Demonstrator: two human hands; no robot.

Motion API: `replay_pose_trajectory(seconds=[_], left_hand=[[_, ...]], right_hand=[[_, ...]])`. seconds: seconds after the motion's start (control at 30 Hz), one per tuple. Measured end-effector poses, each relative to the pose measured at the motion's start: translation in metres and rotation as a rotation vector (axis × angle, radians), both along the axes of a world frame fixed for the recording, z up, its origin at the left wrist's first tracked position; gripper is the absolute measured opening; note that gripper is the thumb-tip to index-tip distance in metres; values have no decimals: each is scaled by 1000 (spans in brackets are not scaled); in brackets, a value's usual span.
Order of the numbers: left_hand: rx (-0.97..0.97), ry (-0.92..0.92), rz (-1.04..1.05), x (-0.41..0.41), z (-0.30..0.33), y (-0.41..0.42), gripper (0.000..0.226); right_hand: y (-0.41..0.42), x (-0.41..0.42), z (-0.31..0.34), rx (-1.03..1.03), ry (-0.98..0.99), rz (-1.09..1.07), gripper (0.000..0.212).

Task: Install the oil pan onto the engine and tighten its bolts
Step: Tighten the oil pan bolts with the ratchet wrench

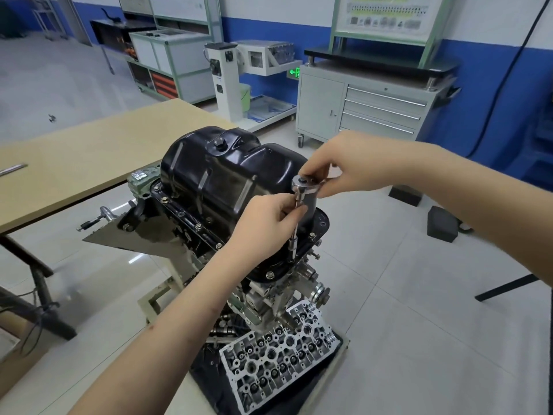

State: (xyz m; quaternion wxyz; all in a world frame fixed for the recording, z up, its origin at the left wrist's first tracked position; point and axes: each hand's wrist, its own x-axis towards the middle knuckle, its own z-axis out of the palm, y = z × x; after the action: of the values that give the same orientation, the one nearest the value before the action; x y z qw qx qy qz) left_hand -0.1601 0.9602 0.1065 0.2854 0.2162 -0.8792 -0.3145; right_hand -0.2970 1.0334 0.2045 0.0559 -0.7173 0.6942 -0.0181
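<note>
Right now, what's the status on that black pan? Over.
Left hand pinches the extension shaft; right hand grips the ratchet head. Oil pan seated on engine, socket on a flange bolt. Nothing in the way.

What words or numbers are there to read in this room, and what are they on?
No text here can be read for sure.
Green glowing exit sign on the blue wall: an arrow shows, its characters too blurred.
White chart board above the grey drawer cabinet: print too small.
Silver sticker on the engine beside the black oil pan: blurred.
Silver ratchet wrench in the hands: no marking legible.
</note>
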Motion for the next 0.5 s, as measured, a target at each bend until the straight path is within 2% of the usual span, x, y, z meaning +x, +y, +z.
replay_pose_trajectory(seconds=[0.13,0.3,0.37,0.5], left_hand=[[8,-10,-13,1,0,1,25],[57,42,59,1,3,2,21],[15,33,62,0,4,3,27],[-115,20,13,0,5,2,29]], right_hand=[[-1,2,-1,-49,51,37,29],[2,5,0,-44,35,-66,38],[0,7,-4,-45,7,-110,46],[-2,8,-4,-63,52,-27,31]])
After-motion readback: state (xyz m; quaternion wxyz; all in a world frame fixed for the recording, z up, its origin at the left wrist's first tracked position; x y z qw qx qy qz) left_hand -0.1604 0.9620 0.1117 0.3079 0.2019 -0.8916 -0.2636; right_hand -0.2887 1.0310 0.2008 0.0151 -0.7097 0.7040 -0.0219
